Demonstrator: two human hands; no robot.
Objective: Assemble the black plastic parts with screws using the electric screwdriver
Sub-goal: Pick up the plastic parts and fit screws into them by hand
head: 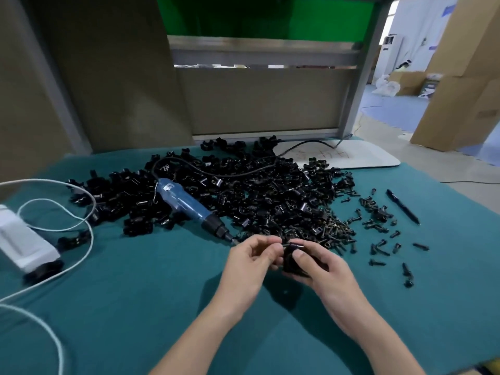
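My right hand (pixel 322 269) grips a black plastic part (pixel 290 259) just above the green cloth, thumb pressed on its front. My left hand (pixel 251 262) pinches something small against the part's top left; it looks like a screw, though the fingers hide most of it. The blue electric screwdriver (pixel 189 205) lies on the cloth beyond my hands, its bit pointing toward my left hand. A big heap of black plastic parts (pixel 243 185) spreads behind it. Loose dark screws (pixel 335 231) lie piled to the right of the heap and scattered further right.
A white power box (pixel 21 242) with white cables (pixel 81 239) sits at the left edge. A black pen (pixel 403 207) lies at the right. A white board (pixel 351 155) rests at the back right. Grey partition panels (pixel 257 104) close off the table's rear.
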